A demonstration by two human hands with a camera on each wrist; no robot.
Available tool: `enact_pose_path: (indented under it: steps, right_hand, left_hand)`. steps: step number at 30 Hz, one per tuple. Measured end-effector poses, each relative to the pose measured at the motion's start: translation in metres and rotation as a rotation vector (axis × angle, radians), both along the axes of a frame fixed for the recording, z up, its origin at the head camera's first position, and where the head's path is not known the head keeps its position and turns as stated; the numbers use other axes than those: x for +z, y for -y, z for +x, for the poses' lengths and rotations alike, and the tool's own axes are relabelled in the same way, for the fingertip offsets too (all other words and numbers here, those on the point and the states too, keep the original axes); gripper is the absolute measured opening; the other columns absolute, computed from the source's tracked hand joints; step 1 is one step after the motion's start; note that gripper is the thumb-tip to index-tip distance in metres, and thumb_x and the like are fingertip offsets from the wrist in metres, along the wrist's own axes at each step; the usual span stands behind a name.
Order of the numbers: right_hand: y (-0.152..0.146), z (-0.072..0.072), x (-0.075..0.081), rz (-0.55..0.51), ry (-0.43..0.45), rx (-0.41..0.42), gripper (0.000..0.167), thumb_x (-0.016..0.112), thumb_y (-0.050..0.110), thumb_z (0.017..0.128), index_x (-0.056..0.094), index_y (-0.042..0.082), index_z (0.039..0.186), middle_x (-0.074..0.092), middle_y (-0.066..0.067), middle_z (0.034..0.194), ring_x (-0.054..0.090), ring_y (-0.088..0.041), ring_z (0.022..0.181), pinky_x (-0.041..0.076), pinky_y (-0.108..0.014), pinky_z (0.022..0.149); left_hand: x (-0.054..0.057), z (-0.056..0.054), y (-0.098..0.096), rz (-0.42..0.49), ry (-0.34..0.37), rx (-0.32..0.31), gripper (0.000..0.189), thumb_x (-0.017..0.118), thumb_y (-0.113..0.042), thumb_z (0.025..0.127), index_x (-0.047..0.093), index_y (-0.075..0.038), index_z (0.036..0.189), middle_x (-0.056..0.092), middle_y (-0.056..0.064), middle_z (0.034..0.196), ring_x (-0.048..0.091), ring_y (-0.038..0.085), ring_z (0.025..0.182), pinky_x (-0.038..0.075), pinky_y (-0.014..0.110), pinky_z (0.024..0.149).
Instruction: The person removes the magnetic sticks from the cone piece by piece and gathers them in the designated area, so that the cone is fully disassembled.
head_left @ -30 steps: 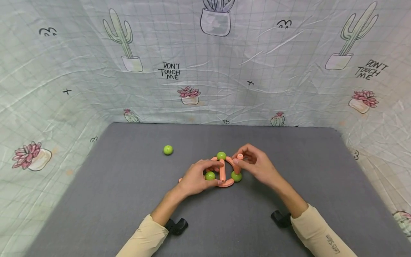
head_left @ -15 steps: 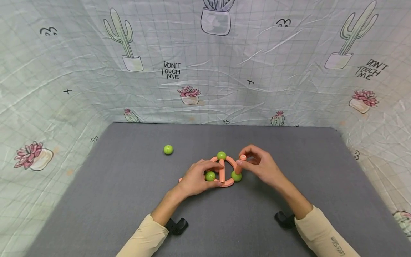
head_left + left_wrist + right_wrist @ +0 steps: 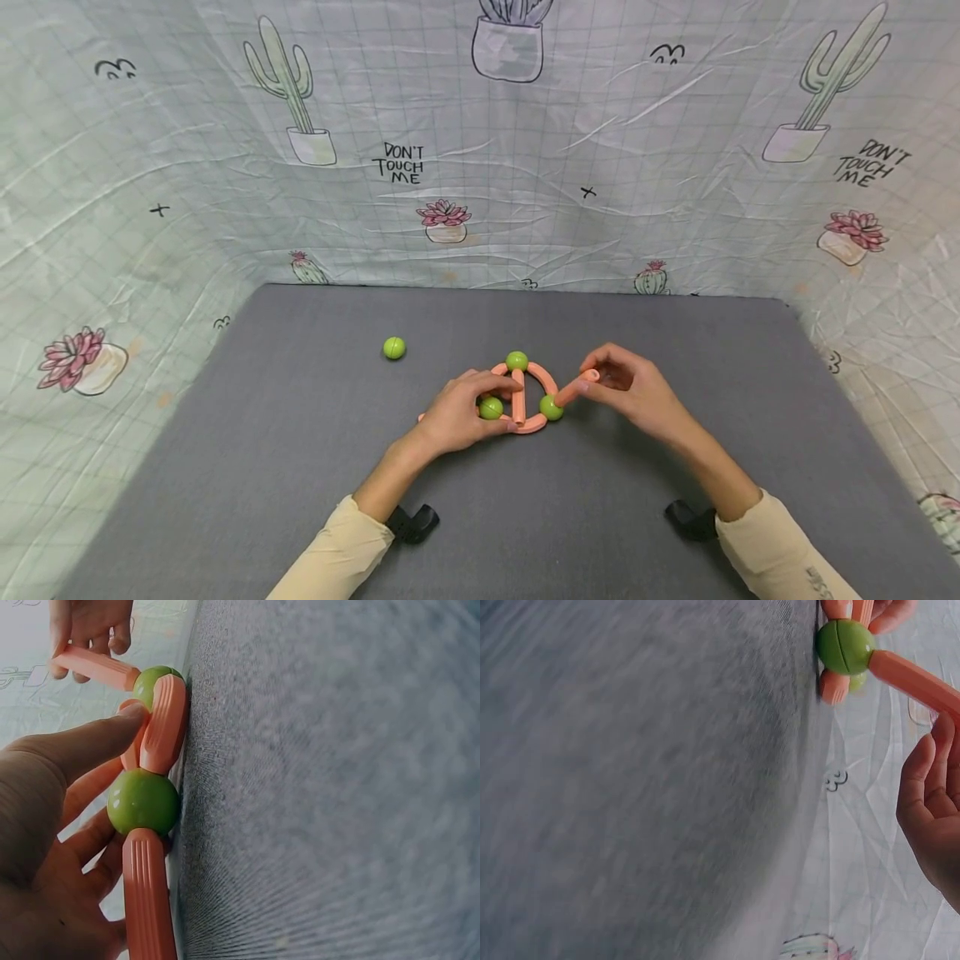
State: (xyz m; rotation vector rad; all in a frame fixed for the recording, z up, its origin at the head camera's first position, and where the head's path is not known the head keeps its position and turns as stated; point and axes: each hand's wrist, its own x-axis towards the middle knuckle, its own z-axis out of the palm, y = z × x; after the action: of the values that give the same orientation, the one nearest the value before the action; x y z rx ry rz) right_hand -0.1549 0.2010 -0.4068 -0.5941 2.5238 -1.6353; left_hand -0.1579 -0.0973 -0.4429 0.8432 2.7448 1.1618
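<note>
Six coral rods (image 3: pixel 161 724) and four glossy green balls (image 3: pixel 551 407) show on the grey table (image 3: pixel 540 517); the rods have lengthwise grooves, and three are curved. Leftmost, one straight left rod (image 3: pixel 150 892) runs out from under your left hand (image 3: pixel 460 417); beyond it lies the single loose ball (image 3: pixel 394 348). Your left thumb and fingers reach around the left ball (image 3: pixel 142 802) and pinch the straight middle rod (image 3: pixel 518 400), which meets the top ball (image 3: pixel 517 361). Three joined balls and three curved rods make a ring, partly hidden by that hand. Rightmost, your right hand (image 3: pixel 637 392) pinches one right rod (image 3: pixel 573 390) by its outer end, tilted up from the ring's right ball.
</note>
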Motion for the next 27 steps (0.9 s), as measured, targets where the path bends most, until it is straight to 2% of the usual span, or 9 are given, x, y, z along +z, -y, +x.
enact_pose_path:
  steps: [8,14,21,27]
  right_hand:
    - [-0.017,0.004,-0.001,-0.008,0.028,-0.007,0.016,0.075,0.012,0.097,0.067,0.009,0.11,0.066,-0.005,0.102,0.068,-0.01,0.081,0.056,-0.025,0.073]
    - [-0.027,0.006,-0.004,0.027,0.054,0.006,0.016,0.076,0.013,0.096,0.068,0.009,0.109,0.065,-0.006,0.097,0.065,-0.015,0.076,0.054,-0.026,0.069]
    - [-0.037,0.01,-0.008,0.081,0.112,0.024,0.019,0.077,0.017,0.096,0.068,0.008,0.11,0.066,-0.009,0.096,0.065,-0.021,0.078,0.052,-0.026,0.068]
    - [-0.039,0.009,-0.01,0.128,0.151,0.052,0.02,0.077,0.019,0.096,0.069,0.01,0.111,0.07,-0.01,0.097,0.067,-0.016,0.08,0.053,-0.026,0.071]
  left_hand:
    - [0.002,-0.001,0.001,0.025,-0.022,-0.02,0.048,0.089,-0.026,0.084,0.073,-0.019,0.129,0.077,-0.003,0.117,0.063,0.019,0.107,0.049,0.041,0.098]
    - [0.001,-0.001,0.001,0.023,-0.007,-0.016,0.048,0.089,-0.025,0.084,0.073,-0.019,0.128,0.077,-0.004,0.118,0.063,0.018,0.108,0.049,0.042,0.099]
    - [0.0,-0.001,0.001,0.012,0.005,-0.017,0.048,0.089,-0.025,0.084,0.073,-0.019,0.129,0.076,-0.004,0.118,0.063,0.018,0.107,0.05,0.04,0.098]
    - [0.001,-0.001,0.002,0.014,0.009,-0.011,0.049,0.09,-0.025,0.083,0.073,-0.02,0.129,0.076,-0.004,0.117,0.063,0.017,0.108,0.049,0.04,0.1]
